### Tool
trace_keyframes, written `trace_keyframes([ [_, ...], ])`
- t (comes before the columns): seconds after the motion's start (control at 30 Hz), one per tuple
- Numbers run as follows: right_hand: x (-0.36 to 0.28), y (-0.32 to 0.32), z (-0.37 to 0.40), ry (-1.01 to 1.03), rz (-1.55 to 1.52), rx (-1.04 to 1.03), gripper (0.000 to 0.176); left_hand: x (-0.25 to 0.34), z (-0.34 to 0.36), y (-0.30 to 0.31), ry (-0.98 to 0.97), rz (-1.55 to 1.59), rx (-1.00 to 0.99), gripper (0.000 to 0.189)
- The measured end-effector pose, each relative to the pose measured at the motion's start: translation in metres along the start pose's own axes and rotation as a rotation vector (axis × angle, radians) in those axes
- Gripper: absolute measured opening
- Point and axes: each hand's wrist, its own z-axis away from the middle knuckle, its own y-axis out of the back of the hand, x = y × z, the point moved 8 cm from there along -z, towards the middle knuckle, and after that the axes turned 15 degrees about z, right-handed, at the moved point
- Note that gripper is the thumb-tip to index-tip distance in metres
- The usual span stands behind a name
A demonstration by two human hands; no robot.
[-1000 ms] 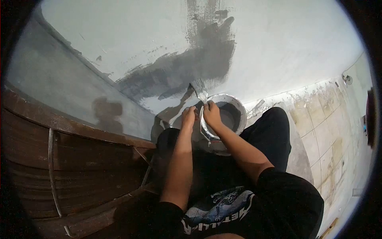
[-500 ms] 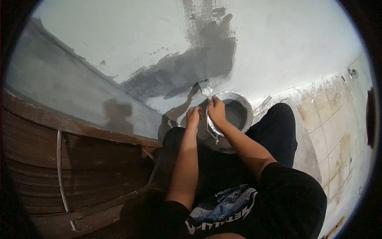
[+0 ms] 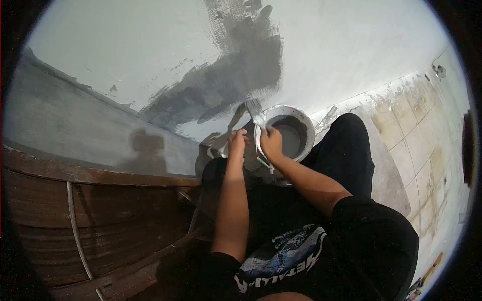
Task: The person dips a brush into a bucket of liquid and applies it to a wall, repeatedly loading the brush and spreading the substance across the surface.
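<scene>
My right hand (image 3: 271, 144) is closed around the handle of a paintbrush (image 3: 256, 113), whose wide bristles point up toward the wall. Just beyond my knuckles stands a round bucket (image 3: 310, 125) with a smeared pale rim and grey paint (image 3: 290, 140) inside. My left hand (image 3: 236, 143) is left of the bucket, its fingers curled; whatever they hold is too small to make out. On the white wall (image 3: 331, 50) a broad wet-looking grey patch (image 3: 236, 75) spreads above the brush.
Brown wooden furniture (image 3: 100, 215) with thin metal rods runs along my left side, under a grey wall section (image 3: 90, 125). My bent right knee (image 3: 346, 130) is close to the bucket. Stained floor tiles (image 3: 411, 150) lie to the right.
The brush has tilted and dropped slightly, with its bristles now more visible. Both hands have shifted a little, and the whole view has moved slightly as the head turned.
</scene>
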Motion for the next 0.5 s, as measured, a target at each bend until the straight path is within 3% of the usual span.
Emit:
trace_keyframes([
  [0.1, -0.010, -0.001, 0.000, -0.045, -0.032, 0.072, 0.026, 0.003, 0.000, -0.001, -0.040, 0.034, 0.003, 0.020],
  [0.13, -0.029, 0.001, -0.012, 0.002, 0.032, -0.027, 0.028, 0.005, 0.002, 0.000, -0.068, 0.044, 0.028, 0.020],
  [0.27, 0.006, -0.048, -0.049, 0.033, 0.006, -0.155, 0.033, 0.007, -0.001, 0.006, -0.105, 0.104, 0.039, 0.019],
  [0.37, -0.003, -0.004, -0.014, 0.030, -0.040, 0.061, 0.027, 0.002, -0.007, 0.009, -0.066, 0.153, 0.065, 0.017],
  [0.5, -0.022, 0.011, -0.004, -0.061, 0.025, 0.052, 0.027, 0.000, -0.010, 0.010, -0.119, 0.142, 0.079, 0.015],
])
